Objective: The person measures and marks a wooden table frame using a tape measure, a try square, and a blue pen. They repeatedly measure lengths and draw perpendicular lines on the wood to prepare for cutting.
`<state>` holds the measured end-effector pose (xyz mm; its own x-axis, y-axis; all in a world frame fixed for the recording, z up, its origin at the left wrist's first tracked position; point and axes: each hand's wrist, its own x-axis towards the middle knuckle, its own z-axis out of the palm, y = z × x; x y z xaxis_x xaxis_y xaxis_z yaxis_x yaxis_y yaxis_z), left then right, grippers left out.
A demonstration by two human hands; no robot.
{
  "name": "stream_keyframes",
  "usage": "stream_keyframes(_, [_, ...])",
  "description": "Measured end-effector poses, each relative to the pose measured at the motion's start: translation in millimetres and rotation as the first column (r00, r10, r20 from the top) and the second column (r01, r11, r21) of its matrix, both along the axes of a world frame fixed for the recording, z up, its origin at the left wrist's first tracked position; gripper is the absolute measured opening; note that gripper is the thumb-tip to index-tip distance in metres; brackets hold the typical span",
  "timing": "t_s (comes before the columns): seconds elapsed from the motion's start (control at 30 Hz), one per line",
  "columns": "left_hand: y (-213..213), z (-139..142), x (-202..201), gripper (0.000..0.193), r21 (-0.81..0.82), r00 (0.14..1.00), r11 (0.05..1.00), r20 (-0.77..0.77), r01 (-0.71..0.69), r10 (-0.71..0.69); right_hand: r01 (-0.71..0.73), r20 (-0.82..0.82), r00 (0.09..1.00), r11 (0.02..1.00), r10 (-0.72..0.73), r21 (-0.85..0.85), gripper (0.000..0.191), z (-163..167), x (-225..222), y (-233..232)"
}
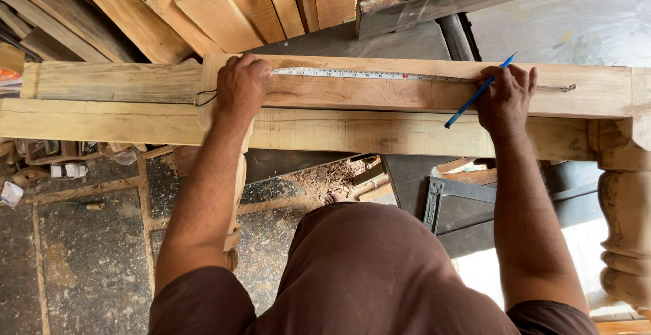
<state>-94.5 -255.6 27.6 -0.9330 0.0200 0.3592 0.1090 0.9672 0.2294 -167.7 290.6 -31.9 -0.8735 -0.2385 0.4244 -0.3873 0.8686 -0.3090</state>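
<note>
Nearest the camera: the person's brown garment, with both bare forearms reaching forward to the work.

The left hand (pixel 241 85) presses flat and closed over one end of a white measuring tape (pixel 366 74), pinning it to the upper wooden beam (pixel 597 91). The right hand (pixel 503 99) rests on the same beam with fingers curled, holding a blue pencil (pixel 479 92) that slants up toward the beam's far edge; the tape passes under this hand. The tape lies stretched straight along the beam's top face, near its far edge, ending in a thin metal hook at the right.

A second, paler beam (pixel 122 121) runs parallel just in front, touching the first along its near edge. Both are rough-sawn timber, grain visible, edges square. At the right a turned wooden post (pixel 624 226) stands below the beams, rounded and ringed.

Planks (pixel 217 13) lean stacked beyond the far edge, crowding that side. Open room lies beneath the beams: a stained concrete floor (pixel 88 260) with sawdust (pixel 325 175) and small scraps.
</note>
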Motion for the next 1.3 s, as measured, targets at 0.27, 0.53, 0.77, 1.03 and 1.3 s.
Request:
stream_keyframes(0.27, [-7, -12, 4, 0.003, -0.048, 0.993, 0.996, -0.08, 0.08, -0.083, -0.059, -0.035, 0.998, 0.997, 0.061, 0.047, 0.006, 13, 0, 3])
stream_keyframes(0.53, [-5, -7, 8, 0.007, -0.084, 0.999, 0.996, 0.026, 0.024, -0.022, -0.107, 0.024, 0.994, 0.994, 0.107, 0.011, 0.011, 29, -6, 4])
stream_keyframes(0.77, [-5, -3, 12, 0.01, -0.069, 0.998, 0.997, 0.043, 0.039, -0.036, -0.123, 0.012, 0.992, 0.988, 0.122, 0.095, 0.011, 27, -5, 4])
stream_keyframes(1.03, [-7, -1, 14, 0.01, -0.091, 0.997, 0.994, 0.055, 0.053, -0.048, -0.117, 0.015, 0.993, 0.993, 0.117, 0.017, 0.009, 18, -7, 6])
stream_keyframes(1.3, [-5, 0, 12, 0.013, -0.11, 0.994, 0.993, 0.105, 0.032, -0.02, -0.126, 0.111, 0.985, 0.991, 0.131, -0.052, 0.008, 24, -9, 9])
